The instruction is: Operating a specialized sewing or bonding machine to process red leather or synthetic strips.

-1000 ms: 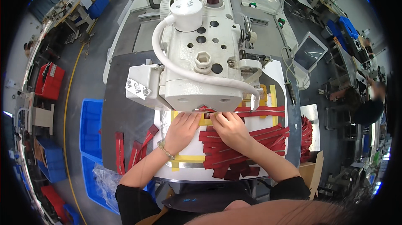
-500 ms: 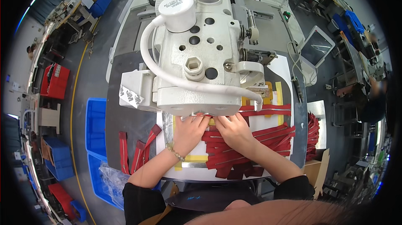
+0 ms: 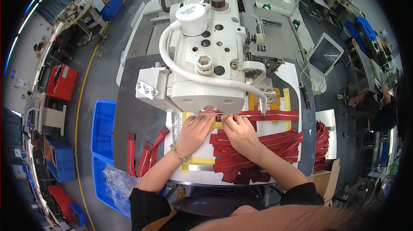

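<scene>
Red zipper strip (image 3: pixel 282 116) lies over counter (image 3: pixel 142 121), partly under sewing machine head (image 3: pixel 202 95). Left hand (image 3: pixel 193 136), right hand (image 3: pixel 241 136) at near edge; fingertips partly obscured, cannot tell if fingers clamp strip. Zipper pile (image 3: pixel 275 148) beneath right forearm; blue bins (image 3: pixel 102 123) left.

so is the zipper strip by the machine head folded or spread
Spread where visible: the red zipper strip runs straight rightward beyond the right hand; its left end is unclear.

The left hand (image 3: pixel 195 136) and right hand (image 3: pixel 241 137) are at a red zipper (image 3: pixel 279 115) by the machine (image 3: pixel 206 91); more zippers (image 3: pixel 232 156) lie piled nearby.
</scene>
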Demonstrator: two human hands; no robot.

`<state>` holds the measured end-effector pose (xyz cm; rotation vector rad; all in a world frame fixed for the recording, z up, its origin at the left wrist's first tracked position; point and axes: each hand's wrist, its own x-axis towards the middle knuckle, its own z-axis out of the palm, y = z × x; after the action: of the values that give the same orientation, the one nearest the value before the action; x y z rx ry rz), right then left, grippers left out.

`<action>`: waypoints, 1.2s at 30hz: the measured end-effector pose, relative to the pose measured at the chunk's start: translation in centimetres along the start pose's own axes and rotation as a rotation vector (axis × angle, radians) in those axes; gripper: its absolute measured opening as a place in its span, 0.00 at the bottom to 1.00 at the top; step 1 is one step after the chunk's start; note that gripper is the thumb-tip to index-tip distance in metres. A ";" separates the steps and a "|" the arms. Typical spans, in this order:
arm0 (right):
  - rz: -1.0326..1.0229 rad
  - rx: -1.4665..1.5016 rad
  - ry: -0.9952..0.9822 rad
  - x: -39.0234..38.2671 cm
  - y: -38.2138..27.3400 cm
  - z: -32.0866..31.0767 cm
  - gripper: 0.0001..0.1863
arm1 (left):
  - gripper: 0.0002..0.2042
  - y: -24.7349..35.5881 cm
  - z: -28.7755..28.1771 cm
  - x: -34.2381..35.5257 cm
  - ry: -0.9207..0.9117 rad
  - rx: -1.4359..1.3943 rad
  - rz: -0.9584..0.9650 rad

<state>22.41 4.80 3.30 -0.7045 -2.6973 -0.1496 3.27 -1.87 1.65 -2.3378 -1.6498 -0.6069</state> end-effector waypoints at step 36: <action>0.033 -0.002 -0.010 0.1 0.2 0.4 0.16 | 0.18 0.9 1.3 0.5 -0.077 0.140 -0.080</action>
<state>22.37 5.09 2.98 -0.7515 -2.6937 -0.1416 4.55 -1.24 0.82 -2.2309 -1.7653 -0.4054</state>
